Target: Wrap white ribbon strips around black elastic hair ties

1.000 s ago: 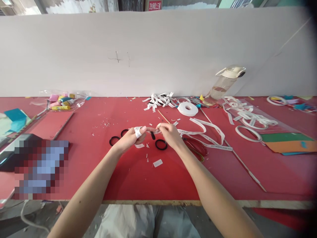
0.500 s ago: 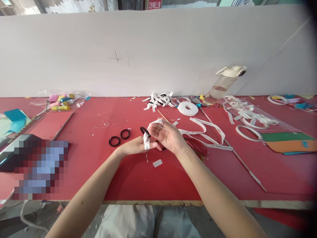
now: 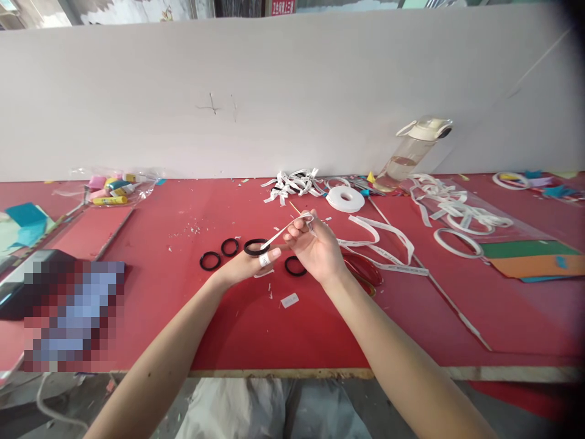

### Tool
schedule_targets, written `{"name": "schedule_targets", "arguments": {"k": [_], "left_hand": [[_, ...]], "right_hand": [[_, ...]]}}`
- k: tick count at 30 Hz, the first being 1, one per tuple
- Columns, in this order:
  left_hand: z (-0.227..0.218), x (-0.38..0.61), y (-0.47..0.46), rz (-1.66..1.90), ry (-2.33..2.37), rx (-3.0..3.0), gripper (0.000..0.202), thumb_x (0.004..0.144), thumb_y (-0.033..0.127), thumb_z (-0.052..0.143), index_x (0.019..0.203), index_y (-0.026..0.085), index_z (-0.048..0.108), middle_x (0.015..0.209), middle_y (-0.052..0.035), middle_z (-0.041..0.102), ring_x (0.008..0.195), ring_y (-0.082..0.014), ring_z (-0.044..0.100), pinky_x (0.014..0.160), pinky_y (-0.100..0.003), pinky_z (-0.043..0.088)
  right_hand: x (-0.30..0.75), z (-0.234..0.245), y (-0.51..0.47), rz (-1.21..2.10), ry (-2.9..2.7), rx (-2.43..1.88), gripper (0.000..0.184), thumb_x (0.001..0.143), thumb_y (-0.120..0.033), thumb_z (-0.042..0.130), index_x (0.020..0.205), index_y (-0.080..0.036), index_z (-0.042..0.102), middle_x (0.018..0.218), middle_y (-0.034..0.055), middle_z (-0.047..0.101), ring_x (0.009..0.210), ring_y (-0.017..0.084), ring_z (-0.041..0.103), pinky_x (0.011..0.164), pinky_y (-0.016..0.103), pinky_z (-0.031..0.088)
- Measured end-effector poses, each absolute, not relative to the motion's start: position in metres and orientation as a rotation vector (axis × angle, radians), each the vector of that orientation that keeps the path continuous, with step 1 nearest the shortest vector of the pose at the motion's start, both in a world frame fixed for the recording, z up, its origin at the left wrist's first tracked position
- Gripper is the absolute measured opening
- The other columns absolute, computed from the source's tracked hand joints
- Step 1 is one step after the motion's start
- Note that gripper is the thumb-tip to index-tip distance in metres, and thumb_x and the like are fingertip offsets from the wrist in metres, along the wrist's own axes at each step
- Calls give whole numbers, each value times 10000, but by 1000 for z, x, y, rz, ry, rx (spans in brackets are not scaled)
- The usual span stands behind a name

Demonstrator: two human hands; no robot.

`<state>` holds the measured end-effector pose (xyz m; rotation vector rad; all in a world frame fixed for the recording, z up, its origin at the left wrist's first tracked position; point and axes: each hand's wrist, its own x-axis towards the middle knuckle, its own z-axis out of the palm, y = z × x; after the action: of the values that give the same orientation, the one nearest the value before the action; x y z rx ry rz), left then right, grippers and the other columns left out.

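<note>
Near left: blurred-out block [image 3: 68,311], contents unreadable. Centre of red tabletop [image 3: 237,329]: left hand [image 3: 242,267], fingers closed on black ring [image 3: 256,247], white strip wound round one finger. Right hand [image 3: 315,247] pinched on white printed ribbon [image 3: 284,231], taut between both hands. Red scissors [image 3: 368,271], half hidden behind right wrist. Farther: clear bag [image 3: 112,186] of coloured sticks; clear bottle [image 3: 409,160], cream lid, little liquid.

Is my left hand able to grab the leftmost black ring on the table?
Probably, though not freely: nothing blocks the leftmost black ring, but the left hand already holds another ring and white ribbon.
</note>
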<state>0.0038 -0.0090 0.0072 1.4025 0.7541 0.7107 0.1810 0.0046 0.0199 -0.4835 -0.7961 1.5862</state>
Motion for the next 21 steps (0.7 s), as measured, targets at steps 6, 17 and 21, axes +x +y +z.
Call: {"name": "schedule_targets", "arguments": {"k": [6,17,21], "left_hand": [[14,1,-3,979,592,1133,758,850,705,549,1329,120,591,613,99,160,511,-76,90,478,-237,119],[29,1,-7,1313,567,741,727,882,692,507,1420,203,508,547,91,207,452,-95,142,402,-230,184],[27,8,-10,1263,573,679,746,866,704,521,1409,192,511,562,85,275,465,-93,206,400,-216,218]], "right_hand": [[176,17,4,1588,-912,-519,358,830,-469,729,694,-209,523,639,-36,533,649,104,542,632,242,500],[165,15,-18,1710,-1744,-665,304,840,-463,716,880,-164,681,814,34,732,758,147,689,750,268,534],[158,8,-21,1351,-1891,-760,261,880,-451,667,836,-195,694,790,16,708,745,147,655,719,262,511]]}}
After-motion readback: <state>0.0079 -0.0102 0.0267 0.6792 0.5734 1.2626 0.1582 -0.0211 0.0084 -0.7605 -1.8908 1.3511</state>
